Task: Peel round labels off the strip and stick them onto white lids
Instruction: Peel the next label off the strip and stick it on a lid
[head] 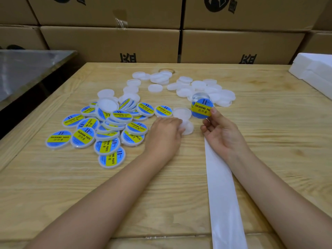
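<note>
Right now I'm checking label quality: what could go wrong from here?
The right hand holds the peeled label by one edge, so it may curl or land off-centre. The left hand grips the blank lid only at its rim; it may slide under pressure.

round blue-and-yellow label [202,109] in my right hand [221,133] reading "soldering pas", "ii" above, labelled lids [86,137] reading "soldering paste", black marks on cardboard boxes [111,44] unreadable
</note>
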A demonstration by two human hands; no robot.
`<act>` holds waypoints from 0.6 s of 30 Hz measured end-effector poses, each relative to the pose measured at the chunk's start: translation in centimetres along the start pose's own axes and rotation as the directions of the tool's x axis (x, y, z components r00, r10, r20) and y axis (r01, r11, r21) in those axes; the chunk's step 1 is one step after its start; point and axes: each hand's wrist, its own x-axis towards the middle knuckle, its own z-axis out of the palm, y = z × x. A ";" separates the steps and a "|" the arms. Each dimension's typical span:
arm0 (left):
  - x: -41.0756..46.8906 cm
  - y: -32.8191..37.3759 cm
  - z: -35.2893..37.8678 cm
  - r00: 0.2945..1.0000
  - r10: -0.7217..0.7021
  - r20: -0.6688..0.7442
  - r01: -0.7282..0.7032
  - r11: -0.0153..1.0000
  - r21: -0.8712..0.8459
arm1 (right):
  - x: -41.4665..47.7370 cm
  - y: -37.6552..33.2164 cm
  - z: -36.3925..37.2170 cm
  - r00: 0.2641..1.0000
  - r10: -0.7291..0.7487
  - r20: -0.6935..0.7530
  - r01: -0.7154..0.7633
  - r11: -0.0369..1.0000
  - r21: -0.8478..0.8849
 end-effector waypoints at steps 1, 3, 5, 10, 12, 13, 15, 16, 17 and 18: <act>0.1 -0.1 -0.2 0.999 -0.036 -0.025 0.035 0.998 -0.045 | 0.0 0.0 0.0 1.000 0.000 0.005 0.000 1.000 -0.006; 0.2 -0.1 -0.8 0.990 -0.114 -0.083 0.095 0.974 -0.207 | 0.0 0.0 0.0 1.000 -0.004 0.026 0.004 1.000 -0.019; 0.5 -0.2 -1.4 0.975 -0.216 -0.042 0.162 0.834 -0.528 | -0.1 -0.1 0.0 0.998 -0.006 0.063 0.008 0.999 -0.036; 1.2 -0.9 -2.7 0.897 -0.380 0.227 0.343 0.271 -0.900 | -0.3 0.1 0.0 0.989 0.004 0.148 0.009 0.996 -0.088; 1.3 -1.1 -2.9 0.886 -0.375 0.272 0.379 0.250 -0.891 | -0.2 0.1 0.0 0.989 0.009 0.145 0.005 0.996 -0.093; 1.3 -1.0 -2.8 0.884 -0.372 0.284 0.389 0.248 -0.887 | -0.2 0.1 0.0 0.990 0.012 0.142 0.002 0.996 -0.095; 1.3 -0.9 -2.8 0.881 -0.368 0.298 0.401 0.247 -0.882 | -0.1 0.1 0.0 0.990 0.018 0.141 -0.003 0.995 -0.104; 1.3 -0.8 -2.7 0.882 -0.362 0.302 0.404 0.249 -0.880 | -0.1 0.2 0.0 0.989 0.020 0.144 -0.005 0.994 -0.108; 1.3 -0.7 -2.6 0.883 -0.356 0.305 0.406 0.255 -0.878 | -0.1 0.2 0.0 0.989 0.022 0.149 -0.005 0.994 -0.111; 1.2 -0.6 -2.6 0.885 -0.351 0.307 0.407 0.262 -0.875 | -0.1 0.2 0.0 0.988 0.023 0.156 -0.004 0.993 -0.118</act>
